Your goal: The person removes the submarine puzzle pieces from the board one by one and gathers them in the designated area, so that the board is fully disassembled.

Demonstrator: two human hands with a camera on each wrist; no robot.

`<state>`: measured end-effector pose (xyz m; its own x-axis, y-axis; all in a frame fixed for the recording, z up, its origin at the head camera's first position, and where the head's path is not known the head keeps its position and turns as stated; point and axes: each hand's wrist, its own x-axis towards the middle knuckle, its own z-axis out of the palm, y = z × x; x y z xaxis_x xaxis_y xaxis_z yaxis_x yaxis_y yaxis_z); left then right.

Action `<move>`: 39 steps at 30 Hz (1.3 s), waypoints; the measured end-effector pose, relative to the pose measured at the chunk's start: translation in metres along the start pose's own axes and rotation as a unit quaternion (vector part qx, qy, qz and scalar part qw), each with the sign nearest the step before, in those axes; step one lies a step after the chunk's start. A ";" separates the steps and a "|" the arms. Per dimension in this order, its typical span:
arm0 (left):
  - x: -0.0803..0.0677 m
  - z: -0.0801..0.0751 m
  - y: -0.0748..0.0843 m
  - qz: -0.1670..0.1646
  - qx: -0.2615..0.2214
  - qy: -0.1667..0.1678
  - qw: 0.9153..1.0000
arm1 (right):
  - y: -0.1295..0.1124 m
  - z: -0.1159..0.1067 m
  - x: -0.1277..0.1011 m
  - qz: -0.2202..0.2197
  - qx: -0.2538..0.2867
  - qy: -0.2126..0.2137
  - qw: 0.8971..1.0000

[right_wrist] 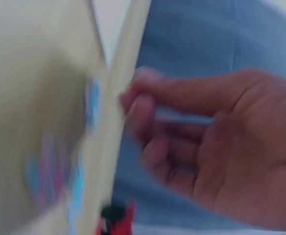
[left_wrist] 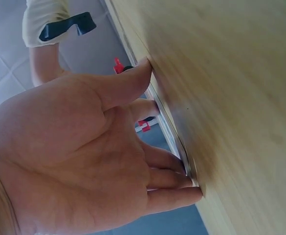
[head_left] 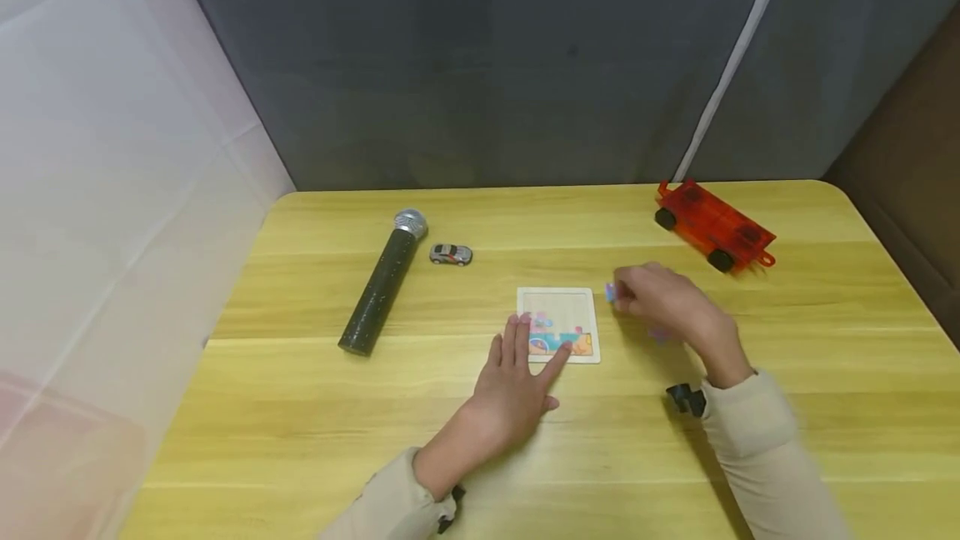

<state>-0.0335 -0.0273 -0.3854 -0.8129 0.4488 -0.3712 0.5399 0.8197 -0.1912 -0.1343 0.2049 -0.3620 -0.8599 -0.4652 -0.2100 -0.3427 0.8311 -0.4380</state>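
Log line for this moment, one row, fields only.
left hand: fingers flat on puzzle tray | right hand: pinches puzzle piece beside tray | table: microphone, toy car

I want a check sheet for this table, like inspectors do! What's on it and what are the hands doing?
Surface: yellow wooden table, plank grain.
Job's things: small puzzle board, partly filled along its near edge; a small bluish puzzle piece; another piece under the right hand, blurred.
Clutter: black microphone, little silver toy car, red toy trailer.
Hands: left hand rests flat, fingers straight on the board's near edge; right hand pinches the bluish piece beside the board.
Cables: nothing seen.
Surroundings: grey curtain behind, white sheet on the left.
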 end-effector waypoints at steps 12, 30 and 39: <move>0.005 -0.003 0.000 0.007 -0.007 -0.026 1.000 | -0.057 0.057 0.027 -0.006 0.017 0.044 0.999; 0.002 -0.002 0.001 0.003 0.008 -0.024 1.000 | -0.040 0.042 0.030 -0.013 0.148 0.034 0.988; 0.001 -0.001 0.001 -0.002 0.016 -0.017 1.000 | 0.013 -0.003 0.005 -0.048 0.169 -0.065 0.982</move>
<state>-0.0339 -0.0251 -0.3849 -0.8077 0.4323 -0.4010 0.5435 0.8095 -0.2220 -0.1444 0.2141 -0.3660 -0.7666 -0.5901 -0.2530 -0.2562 0.6425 -0.7222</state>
